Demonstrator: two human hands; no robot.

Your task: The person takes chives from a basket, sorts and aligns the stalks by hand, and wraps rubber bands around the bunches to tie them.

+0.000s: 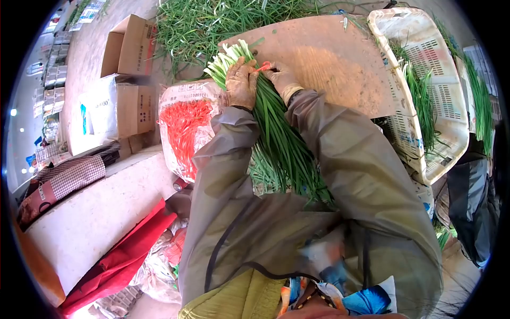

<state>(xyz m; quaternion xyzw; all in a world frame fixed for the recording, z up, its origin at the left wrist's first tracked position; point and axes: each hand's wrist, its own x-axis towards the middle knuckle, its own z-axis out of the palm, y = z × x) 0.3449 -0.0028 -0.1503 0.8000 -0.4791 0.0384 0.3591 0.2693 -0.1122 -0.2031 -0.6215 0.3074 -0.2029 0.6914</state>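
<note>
A bundle of long green stalks [284, 141] with pale cut ends lies across the front of a brown board [340, 58], its leafy ends trailing down toward my lap. My left hand [241, 84], in a soiled glove, rests on the bundle near the pale ends. At the bundle's right side, my gloved right hand [281, 78] has its fingers closed on a red tie [264, 66]. How far the tie passes round the stalks is hidden. Left of my left hand, a pile of red ties [183, 127] lies on a printed sack [212, 91].
Loose green stalks [207, 26] are heaped beyond the board. A white plastic crate [390, 106] with more stalks stands tilted at the right. Cardboard boxes [137, 53] are at the left, above a pale slab [101, 212] and a red cloth [119, 263].
</note>
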